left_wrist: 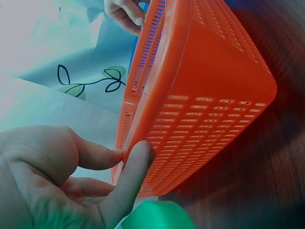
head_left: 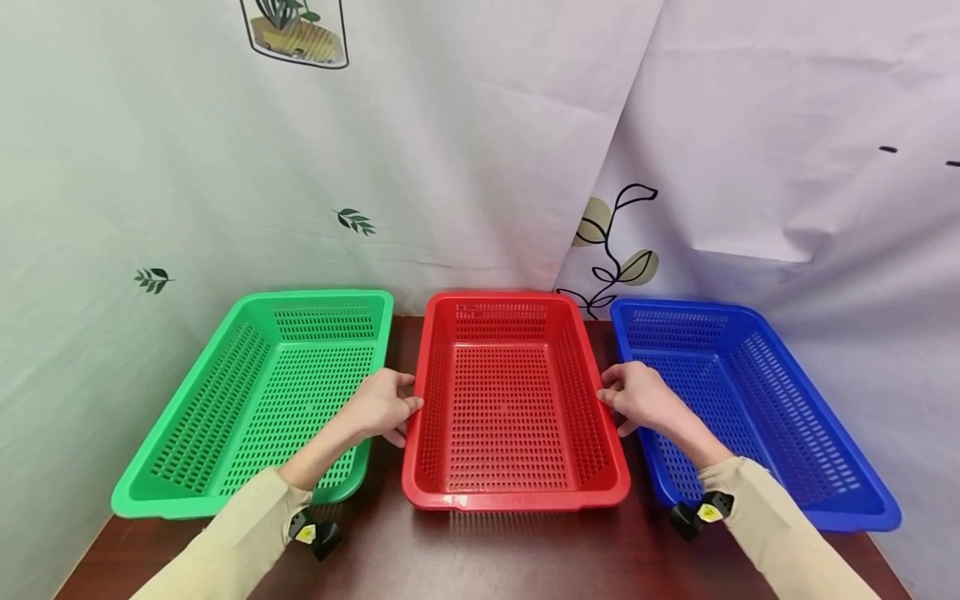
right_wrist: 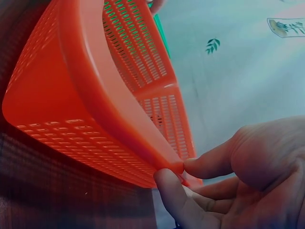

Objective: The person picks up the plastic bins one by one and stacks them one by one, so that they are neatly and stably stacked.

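Note:
A red plastic basket [head_left: 510, 417] with slotted walls and floor sits in the middle of the table, nothing in it. My left hand [head_left: 381, 405] pinches its left rim between thumb and fingers. On the opposite side, my right hand [head_left: 636, 395] pinches the right rim at about the same height. The left wrist view shows the basket's outer wall [left_wrist: 224, 71] with thumb and finger meeting at the rim. Likewise, in the right wrist view the thumb and a finger close on the rim [right_wrist: 119, 119].
To the left stands a green basket [head_left: 127, 500], partly behind my left forearm. A blue basket [head_left: 862, 483] stands on the right, partly behind my right forearm. All are on a dark red-brown table [head_left: 480, 558]. A pale printed curtain [head_left: 465, 167] hangs right behind them.

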`<move>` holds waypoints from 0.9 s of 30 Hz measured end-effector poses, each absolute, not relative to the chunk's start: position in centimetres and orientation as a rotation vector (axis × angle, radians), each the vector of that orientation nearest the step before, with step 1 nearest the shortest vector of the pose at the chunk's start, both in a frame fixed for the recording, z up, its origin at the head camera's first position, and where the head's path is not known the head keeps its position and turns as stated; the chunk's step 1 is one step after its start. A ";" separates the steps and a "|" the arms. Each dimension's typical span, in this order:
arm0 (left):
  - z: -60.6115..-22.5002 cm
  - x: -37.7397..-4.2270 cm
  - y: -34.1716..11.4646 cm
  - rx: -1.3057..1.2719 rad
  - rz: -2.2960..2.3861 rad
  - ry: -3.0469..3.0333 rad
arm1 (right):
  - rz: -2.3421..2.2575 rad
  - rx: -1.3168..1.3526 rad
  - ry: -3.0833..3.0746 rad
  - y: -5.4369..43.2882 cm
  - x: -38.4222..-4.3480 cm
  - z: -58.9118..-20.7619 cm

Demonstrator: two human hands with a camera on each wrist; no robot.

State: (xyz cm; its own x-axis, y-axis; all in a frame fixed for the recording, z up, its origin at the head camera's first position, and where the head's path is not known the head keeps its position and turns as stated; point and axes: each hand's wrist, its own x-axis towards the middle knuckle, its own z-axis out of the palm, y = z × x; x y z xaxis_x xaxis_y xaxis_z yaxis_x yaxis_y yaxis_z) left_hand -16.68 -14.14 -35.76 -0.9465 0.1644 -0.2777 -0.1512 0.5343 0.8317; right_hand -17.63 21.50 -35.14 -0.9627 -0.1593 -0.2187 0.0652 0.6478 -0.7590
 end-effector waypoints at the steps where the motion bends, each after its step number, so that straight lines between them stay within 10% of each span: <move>1: -35.7 -16.7 -14.1 0.008 1.378 2.451 | -1.212 -0.083 2.603 21.5 -17.6 -35.1; 27: -35.5 -16.6 -14.7 -0.010 1.449 2.385 | -1.255 -0.116 2.609 21.4 -17.4 -35.1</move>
